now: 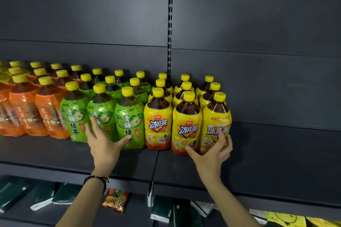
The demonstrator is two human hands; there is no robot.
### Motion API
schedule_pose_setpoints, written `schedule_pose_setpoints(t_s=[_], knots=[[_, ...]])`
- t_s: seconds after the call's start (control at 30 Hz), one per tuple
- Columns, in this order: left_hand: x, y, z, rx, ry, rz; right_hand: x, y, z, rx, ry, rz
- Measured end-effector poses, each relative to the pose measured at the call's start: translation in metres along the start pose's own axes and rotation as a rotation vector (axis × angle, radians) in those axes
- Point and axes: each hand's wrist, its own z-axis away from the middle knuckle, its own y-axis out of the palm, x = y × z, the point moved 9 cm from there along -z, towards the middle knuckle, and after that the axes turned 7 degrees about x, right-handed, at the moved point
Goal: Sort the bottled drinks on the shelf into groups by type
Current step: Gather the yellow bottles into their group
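Dark grey metal back panels (258,24) rise behind a dark grey metal shelf (276,162), with a slotted upright strip (170,24) running down between the two panels. Plastic drink bottles with yellow caps stand on the shelf in three groups, each several rows deep from near to far. Orange-labelled bottles (49,114) fill the left end. Green-labelled bottles (73,116) stand in the middle, touching them. Yellow-labelled bottles (158,121) stand just right of the green ones, and the shelf to their right is bare.

The left hand (103,145) is raised in front of the green group with its fingers spread wide and straight. Its fingertips overlap the label of the middle front green bottle (100,105), and its thumb reaches right to the lower label of the right front green bottle (129,116). Whether it presses on them cannot be told. A dark cord bracelet (96,178) circles that wrist.

The right hand (214,151) is at the rightmost front yellow bottle (215,114). Its fingers are spread and lie against the label and right side, while the thumb points left across the base of the neighbouring yellow bottle (186,116).

Below, on a lower shelf, lie dark green packs (64,193), an orange snack packet (115,201) and, far right, yellow packets (284,219).
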Motion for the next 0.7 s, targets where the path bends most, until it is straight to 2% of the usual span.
schedule_pose_setpoints(t_s=[0.23,0.53,0.7], knots=[[-0.003,-0.003,-0.007,-0.050,-0.027,-0.033,0.004,0.009,-0.004,-0.115,0.030,0.104],[-0.004,0.001,-0.013,-0.016,-0.049,-0.084,0.003,0.016,-0.012,-0.140,0.037,0.126],[-0.004,-0.007,-0.010,0.025,0.010,-0.127,0.002,0.008,-0.004,-0.145,0.007,0.117]])
